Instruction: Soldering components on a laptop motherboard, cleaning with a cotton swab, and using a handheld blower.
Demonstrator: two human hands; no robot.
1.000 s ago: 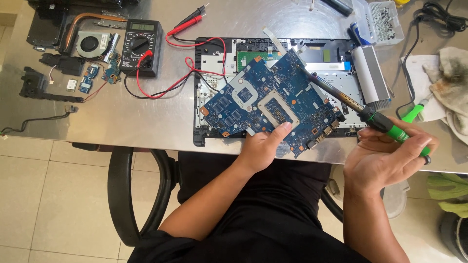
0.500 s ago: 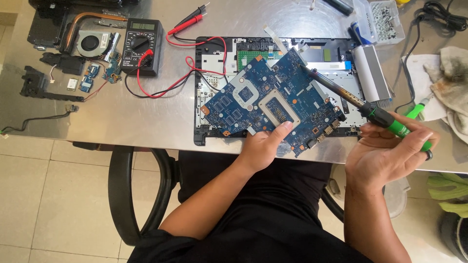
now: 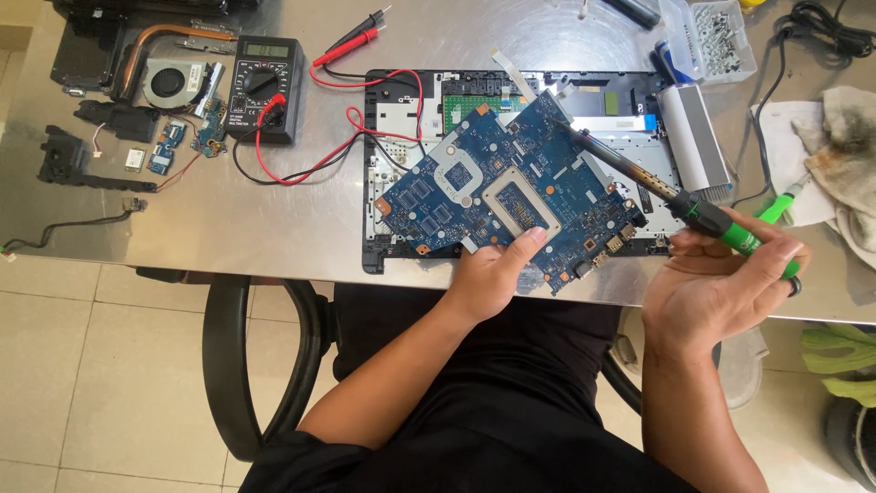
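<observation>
My left hand [image 3: 497,271] grips the near edge of a blue laptop motherboard [image 3: 511,192], holding it tilted above a black laptop base [image 3: 401,100] on the steel table. My right hand [image 3: 721,283] is closed around a soldering iron [image 3: 693,212] with a green and black handle. Its dark metal tip reaches up and left and touches the board's upper right part. The thumb of my left hand lies on the board beside the square silver socket.
A black multimeter [image 3: 265,87] with red and black leads [image 3: 351,41] sits at the back left, beside a cooling fan with copper pipe [image 3: 169,78] and small boards. A clear box of screws [image 3: 721,36], a silver block [image 3: 693,137] and a dirty cloth [image 3: 844,155] lie right.
The soldering iron's tip has shifted slightly up and left along the board. My left hand and the board have stayed almost still.
</observation>
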